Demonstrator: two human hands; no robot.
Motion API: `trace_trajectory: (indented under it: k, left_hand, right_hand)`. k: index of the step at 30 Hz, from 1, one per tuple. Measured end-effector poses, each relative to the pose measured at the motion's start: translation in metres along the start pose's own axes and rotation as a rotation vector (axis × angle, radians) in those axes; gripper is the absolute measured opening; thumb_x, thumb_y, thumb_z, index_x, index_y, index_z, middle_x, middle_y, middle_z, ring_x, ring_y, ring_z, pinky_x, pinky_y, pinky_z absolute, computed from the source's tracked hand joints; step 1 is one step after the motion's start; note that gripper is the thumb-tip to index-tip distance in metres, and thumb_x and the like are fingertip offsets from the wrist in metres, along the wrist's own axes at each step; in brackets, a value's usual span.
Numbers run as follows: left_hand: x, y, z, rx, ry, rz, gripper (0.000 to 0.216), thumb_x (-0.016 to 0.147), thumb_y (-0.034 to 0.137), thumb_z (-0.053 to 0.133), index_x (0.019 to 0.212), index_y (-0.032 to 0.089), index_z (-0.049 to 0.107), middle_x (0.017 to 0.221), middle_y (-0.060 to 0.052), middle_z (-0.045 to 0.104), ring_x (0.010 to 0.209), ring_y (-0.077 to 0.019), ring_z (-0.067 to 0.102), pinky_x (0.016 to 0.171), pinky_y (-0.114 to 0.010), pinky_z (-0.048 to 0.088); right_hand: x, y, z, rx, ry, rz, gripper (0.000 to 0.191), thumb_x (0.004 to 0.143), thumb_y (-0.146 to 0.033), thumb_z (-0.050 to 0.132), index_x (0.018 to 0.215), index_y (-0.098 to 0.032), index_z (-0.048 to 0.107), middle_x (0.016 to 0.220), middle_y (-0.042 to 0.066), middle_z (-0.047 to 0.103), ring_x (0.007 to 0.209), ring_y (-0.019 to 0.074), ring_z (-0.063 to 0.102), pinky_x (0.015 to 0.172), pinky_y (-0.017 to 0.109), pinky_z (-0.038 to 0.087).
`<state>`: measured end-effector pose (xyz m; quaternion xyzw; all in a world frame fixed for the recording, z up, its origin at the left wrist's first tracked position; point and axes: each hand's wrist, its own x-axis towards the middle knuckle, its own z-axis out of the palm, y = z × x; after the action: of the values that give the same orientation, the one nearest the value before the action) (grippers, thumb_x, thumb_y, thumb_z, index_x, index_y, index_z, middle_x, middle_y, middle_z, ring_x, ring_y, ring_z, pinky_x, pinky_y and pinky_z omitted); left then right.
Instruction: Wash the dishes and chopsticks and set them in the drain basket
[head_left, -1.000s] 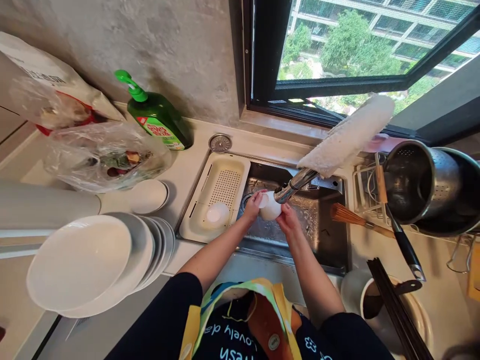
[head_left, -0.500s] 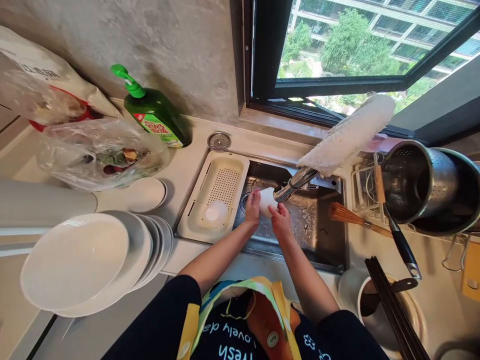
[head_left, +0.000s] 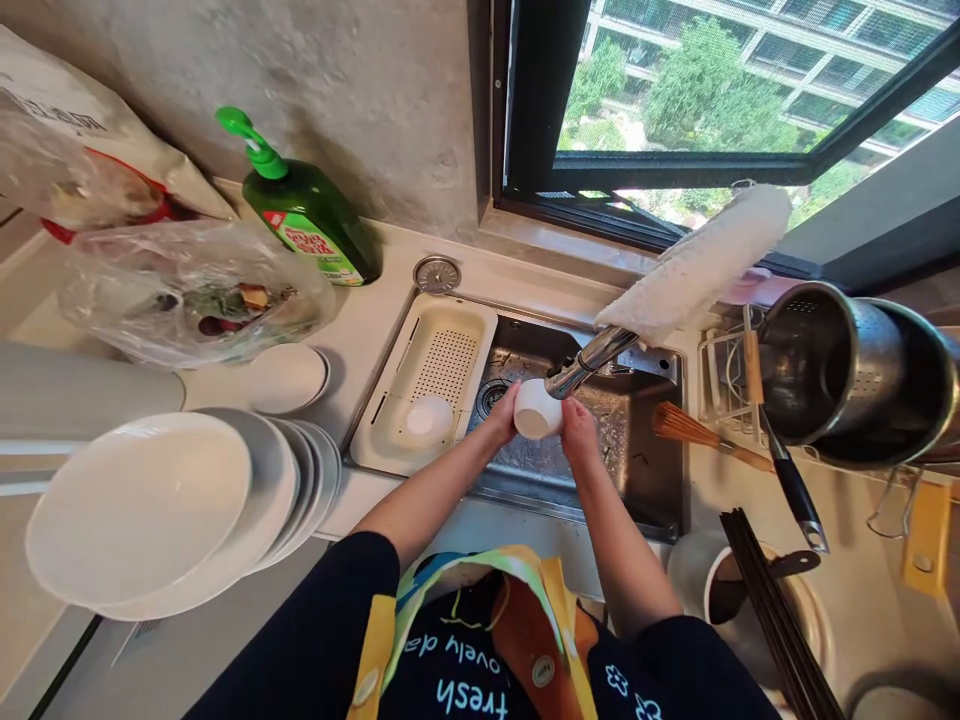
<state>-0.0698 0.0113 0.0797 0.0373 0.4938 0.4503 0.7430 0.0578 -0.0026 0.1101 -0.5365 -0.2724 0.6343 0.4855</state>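
My left hand (head_left: 507, 412) and right hand (head_left: 579, 430) clamp opposite sides of white bowl (head_left: 537, 412) over sink (head_left: 651, 480); faucet (head_left: 600, 352) above sink, colander (head_left: 450, 352) at its left end, plates (head_left: 142, 510) left of it.

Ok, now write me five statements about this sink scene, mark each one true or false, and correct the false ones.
1. A white bowl is held between the left hand and the right hand. True.

2. The cream perforated basket is at the right end of the sink. False: the basket is at the sink's left end.

3. The faucet is entirely bare metal. False: a white cloth-like covering is over part of it.

4. A green pump bottle stands on the counter. True.

5. The stacked white plates are inside the sink. False: the plates are outside it, to its left.
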Motion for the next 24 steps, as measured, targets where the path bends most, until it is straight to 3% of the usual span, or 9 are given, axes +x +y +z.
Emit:
trace_trajectory:
  k: [2,4,8,10,12,15,18,21,24]
  left_hand:
    - [0.006,0.003,0.002,0.110,0.140,-0.002,0.040,0.086,0.049,0.053,0.086,0.011,0.068,0.074,-0.010,0.070,0.078,-0.0233,0.066,0.079,-0.037,0.052]
    - [0.007,0.005,0.004,0.269,0.197,0.107,0.033,0.086,0.042,0.054,0.089,0.012,0.068,0.084,-0.011,0.070,0.086,-0.0247,0.066,0.085,-0.039,0.050]
    - [-0.012,-0.003,0.000,0.736,0.110,0.596,0.036,0.085,0.037,0.056,0.114,0.017,0.065,0.123,-0.014,0.062,0.121,-0.0285,0.052,0.108,-0.043,0.035]
    - [-0.027,-0.012,-0.008,1.013,0.047,0.823,0.049,0.082,0.037,0.060,0.127,0.018,0.058,0.143,-0.016,0.045,0.137,-0.0314,0.035,0.116,-0.047,0.023]
    - [-0.040,-0.019,-0.018,1.222,-0.033,0.943,0.059,0.079,0.038,0.064,0.133,0.017,0.053,0.153,-0.017,0.028,0.144,-0.0350,0.020,0.117,-0.052,0.016]
    - [-0.046,-0.020,-0.033,1.352,-0.182,0.941,0.071,0.074,0.031,0.069,0.140,0.018,0.046,0.154,-0.018,0.021,0.144,-0.0373,0.017,0.116,-0.055,0.018]
    - [-0.041,-0.014,-0.039,1.254,-0.290,0.856,0.079,0.068,0.015,0.063,0.144,0.020,0.042,0.147,-0.017,0.033,0.138,-0.0328,0.032,0.114,-0.051,0.026]
    - [-0.035,-0.008,-0.034,0.933,-0.175,0.734,0.070,0.070,0.008,0.050,0.139,0.019,0.047,0.136,-0.014,0.050,0.128,-0.0273,0.045,0.112,-0.046,0.032]
    - [-0.033,-0.006,-0.027,0.541,-0.025,0.486,0.068,0.069,0.011,0.050,0.137,0.017,0.047,0.127,-0.013,0.059,0.116,-0.0276,0.054,0.100,-0.047,0.045]
  right_hand:
    - [0.006,0.002,0.002,-0.126,0.002,0.009,0.038,0.064,-0.051,0.072,0.069,-0.015,0.065,0.060,-0.003,0.063,0.056,0.0093,0.049,0.053,0.020,0.036]
    - [0.009,0.006,0.007,-0.198,0.039,0.006,0.036,0.065,-0.049,0.070,0.064,-0.015,0.061,0.054,-0.005,0.057,0.052,0.0077,0.044,0.049,0.019,0.031]
    - [0.008,0.014,0.020,-0.064,0.200,0.013,0.025,0.068,-0.040,0.065,0.063,-0.017,0.057,0.053,-0.006,0.055,0.048,0.0073,0.043,0.048,0.020,0.034]
    - [0.007,0.015,0.025,0.064,0.245,0.071,0.018,0.070,-0.034,0.064,0.066,-0.018,0.057,0.056,-0.005,0.059,0.049,0.0090,0.049,0.051,0.021,0.042]
    - [0.007,0.014,0.025,0.154,0.227,0.150,0.010,0.071,-0.027,0.064,0.069,-0.019,0.058,0.062,-0.003,0.064,0.054,0.0119,0.056,0.057,0.024,0.049]
    - [0.007,0.008,0.020,0.195,0.156,0.250,0.005,0.072,-0.018,0.063,0.072,-0.019,0.058,0.067,-0.001,0.067,0.061,0.0142,0.062,0.063,0.027,0.054]
    - [0.003,-0.003,0.014,0.199,0.051,0.331,0.004,0.074,-0.015,0.063,0.075,-0.018,0.060,0.072,0.001,0.069,0.068,0.0151,0.065,0.069,0.030,0.056]
    - [-0.007,-0.016,0.010,0.099,-0.140,0.335,0.010,0.074,-0.017,0.066,0.084,-0.017,0.065,0.087,0.005,0.072,0.079,0.0180,0.068,0.073,0.033,0.057]
    - [-0.016,-0.024,0.002,-0.139,-0.045,0.058,0.015,0.072,-0.024,0.069,0.085,-0.017,0.067,0.086,0.005,0.071,0.071,0.0144,0.064,0.063,0.026,0.053]
